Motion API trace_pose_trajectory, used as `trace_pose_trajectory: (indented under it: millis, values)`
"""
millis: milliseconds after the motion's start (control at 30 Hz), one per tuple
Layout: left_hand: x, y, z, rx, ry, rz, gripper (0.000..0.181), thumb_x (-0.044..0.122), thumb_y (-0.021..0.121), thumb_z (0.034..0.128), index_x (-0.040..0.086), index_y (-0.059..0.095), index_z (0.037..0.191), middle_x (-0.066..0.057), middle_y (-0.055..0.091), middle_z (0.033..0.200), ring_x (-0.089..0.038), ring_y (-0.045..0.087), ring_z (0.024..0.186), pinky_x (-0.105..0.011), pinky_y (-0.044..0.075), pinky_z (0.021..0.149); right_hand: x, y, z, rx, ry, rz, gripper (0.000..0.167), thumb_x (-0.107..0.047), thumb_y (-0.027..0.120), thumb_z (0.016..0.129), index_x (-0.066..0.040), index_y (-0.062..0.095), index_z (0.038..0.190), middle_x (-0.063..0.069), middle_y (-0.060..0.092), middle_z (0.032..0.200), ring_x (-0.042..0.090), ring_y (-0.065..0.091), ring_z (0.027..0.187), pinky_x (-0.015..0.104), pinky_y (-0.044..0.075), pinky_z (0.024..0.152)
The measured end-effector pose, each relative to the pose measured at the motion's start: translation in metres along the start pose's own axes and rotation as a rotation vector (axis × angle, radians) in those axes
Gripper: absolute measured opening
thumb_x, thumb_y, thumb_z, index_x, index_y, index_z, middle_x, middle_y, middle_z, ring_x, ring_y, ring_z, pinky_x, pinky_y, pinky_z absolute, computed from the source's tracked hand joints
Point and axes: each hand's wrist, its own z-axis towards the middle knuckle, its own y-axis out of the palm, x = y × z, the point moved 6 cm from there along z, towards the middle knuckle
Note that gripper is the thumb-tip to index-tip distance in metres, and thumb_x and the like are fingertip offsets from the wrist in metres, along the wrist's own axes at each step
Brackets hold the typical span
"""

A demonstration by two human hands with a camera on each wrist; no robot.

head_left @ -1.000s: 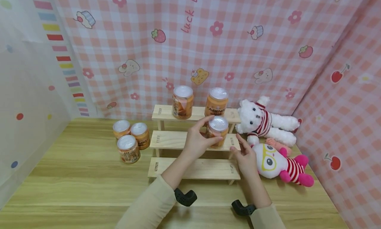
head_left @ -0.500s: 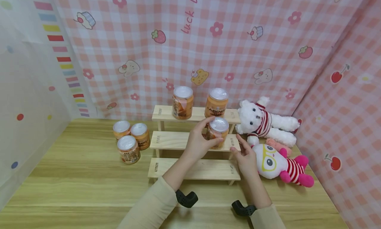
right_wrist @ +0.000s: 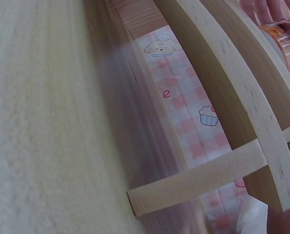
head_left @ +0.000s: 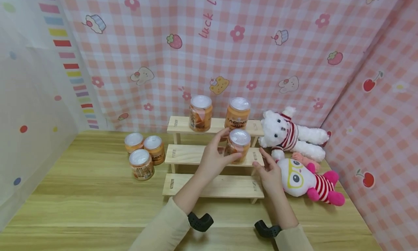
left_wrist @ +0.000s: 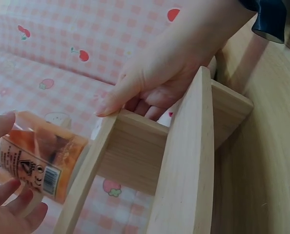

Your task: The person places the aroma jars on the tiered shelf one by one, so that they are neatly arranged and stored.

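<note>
In the head view, an orange can [head_left: 242, 146] is standing on the middle shelf of a wooden rack [head_left: 209, 185], near its right end. Compared with half a second earlier, the left hand [head_left: 213, 156] is sitting slightly farther toward 9 o'clock, while the can and the right hand [head_left: 270, 175] are keeping their places. The can's long axis is running upright, its clear lid pointing toward 12 o'clock. The left hand is curving round the can, thumb across its front; whether it is gripping or only touching, one cannot tell. At about 4 o'clock from the can, the right hand is holding the rack's end. An upper-shelf can [head_left: 237, 115] is standing at 12 o'clock, another can [head_left: 200, 115] at 10; three cans [head_left: 142, 168] are clustering at 9 on the table [head_left: 98, 193]. A white plush bear [head_left: 274, 129] is lying at 3, a pink-limbed doll [head_left: 295, 176] at 4.

In the left wrist view, the can's base is pointing toward 4 o'clock, against the shelf; its top is pointing toward 10. The left fingers are spreading around it, and the right thumb is pressing the shelf's corner.

In the right wrist view, the can is showing partly at 2 o'clock, below the left fingers.
</note>
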Motion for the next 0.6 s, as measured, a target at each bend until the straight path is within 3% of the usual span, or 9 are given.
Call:
trace_pose_trajectory:
  millis: [267,600]
  values:
    - [0.003,-0.024,-0.015,0.038,-0.003,-0.026,0.076,0.019,0.083,0.0767,0.017,0.044,0.142,-0.005,0.052,0.135,-0.024,0.046,0.122,-0.043,0.043,0.097,0.000,0.000,-0.001,-0.002,0.004,0.003,0.054,0.006,0.062,0.089,0.006,0.043,0.139,0.015,0.038,0.148,0.023,0.029,0.138,0.015,0.039,0.096]
    - [0.000,-0.071,-0.041,0.125,-0.002,-0.011,0.076,0.012,0.084,0.0737,0.013,0.047,0.140,-0.010,0.054,0.134,-0.025,0.046,0.123,-0.045,0.039,0.100,0.002,0.000,0.000,-0.003,0.008,0.014,0.054,0.005,0.062,0.090,0.005,0.043,0.140,0.020,0.035,0.148,0.023,0.028,0.138,0.015,0.039,0.095]
